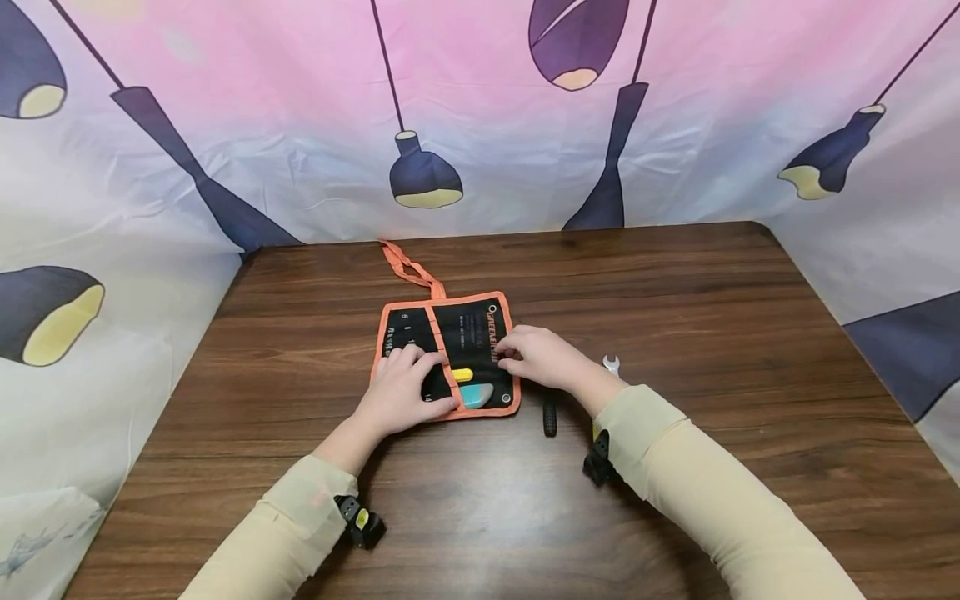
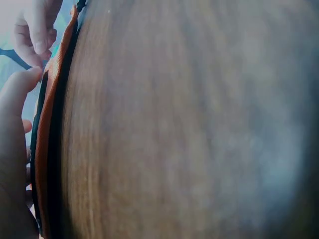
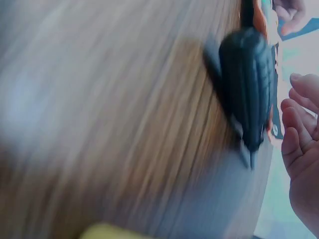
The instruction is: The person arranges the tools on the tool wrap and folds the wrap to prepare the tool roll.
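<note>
1. Plainly, the cloth tool pouch (image 1: 476, 329) lies spread on the desk (image 1: 480, 517), near its middle; the left hand (image 1: 405, 387) rests on it, fingers relaxed.
2. The right hand (image 1: 536, 354) is over its right side, fingers loosely bent, apparently holding nothing; contact is hard to tell.
3. It should handle light and floppy; the orange edge (image 1: 487, 412) looks the firmest hold.

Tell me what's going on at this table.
A person's left grip rests on the pocketed side of a black tool pouch lying open on the wooden table. The right grip is over the pouch's other side, holding nothing visible. A yellow item and a teal-and-grey one poke out of the pockets. A black-handled tool and a wrench lie to the pouch's right.
</note>
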`<state>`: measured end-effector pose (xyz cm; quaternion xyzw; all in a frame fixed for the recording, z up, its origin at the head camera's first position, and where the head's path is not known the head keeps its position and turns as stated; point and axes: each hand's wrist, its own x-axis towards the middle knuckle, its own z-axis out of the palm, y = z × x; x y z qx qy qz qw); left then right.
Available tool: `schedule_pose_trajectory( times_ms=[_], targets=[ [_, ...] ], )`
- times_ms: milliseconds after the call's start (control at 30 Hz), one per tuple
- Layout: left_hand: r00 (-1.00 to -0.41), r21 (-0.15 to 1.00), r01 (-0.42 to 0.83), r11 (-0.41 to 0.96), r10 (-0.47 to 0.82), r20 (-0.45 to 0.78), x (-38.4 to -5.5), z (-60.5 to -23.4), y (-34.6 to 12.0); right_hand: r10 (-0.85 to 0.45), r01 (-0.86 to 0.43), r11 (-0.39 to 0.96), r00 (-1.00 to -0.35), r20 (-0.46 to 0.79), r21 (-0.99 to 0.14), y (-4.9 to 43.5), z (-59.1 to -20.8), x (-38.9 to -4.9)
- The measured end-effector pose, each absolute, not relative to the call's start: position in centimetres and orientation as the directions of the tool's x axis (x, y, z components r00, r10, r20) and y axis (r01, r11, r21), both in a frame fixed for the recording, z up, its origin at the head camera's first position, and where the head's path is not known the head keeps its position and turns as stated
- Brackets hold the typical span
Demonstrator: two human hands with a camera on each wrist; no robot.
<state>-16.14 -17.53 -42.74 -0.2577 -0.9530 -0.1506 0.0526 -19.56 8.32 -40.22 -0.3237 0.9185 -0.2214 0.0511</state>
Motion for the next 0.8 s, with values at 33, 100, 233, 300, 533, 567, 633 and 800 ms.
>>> schedule_pose_trajectory(
  times_ms=[33,100,233,300,533,567,633,800],
  targets=[
    [-0.866,0.262,0.499,0.826,0.467,0.177,-16.1,-42.8,-17.4,-0.608,-0.564,0.697,-0.792,0.052,-0.443,8.6,-40.3,-19.5],
    [-0.874,0.262,0.485,0.835,0.452,0.177,-16.1,-42.8,-17.3,-0.597,-0.557,0.699,-0.800,0.063,-0.449,9.2,-40.3,-19.5],
    [-0.884,0.258,0.466,0.847,0.431,0.181,-16.1,-43.1,-17.1,-0.575,-0.538,0.699,-0.814,0.077,-0.471,10.4,-40.3,-19.3],
    [-0.884,0.258,0.466,0.846,0.431,0.183,-16.2,-43.2,-17.1,-0.559,-0.520,0.705,-0.826,0.075,-0.482,11.0,-40.3,-19.3],
    [-0.881,0.256,0.470,0.845,0.432,0.193,-16.5,-43.5,-17.2,-0.528,-0.506,0.709,-0.842,0.106,-0.491,12.7,-40.3,-19.3],
    [-0.880,0.254,0.471,0.845,0.433,0.194,-16.5,-43.5,-17.3,-0.524,-0.504,0.709,-0.845,0.110,-0.494,12.9,-40.2,-19.3],
    [-0.879,0.249,0.473,0.845,0.436,0.193,-16.5,-43.5,-17.3,-0.510,-0.492,0.714,-0.853,0.111,-0.498,13.3,-40.1,-19.1],
    [-0.878,0.235,0.476,0.847,0.442,0.185,-16.5,-43.7,-17.2,-0.486,-0.469,0.722,-0.867,0.111,-0.509,14.5,-40.0,-18.6]
  ],
)
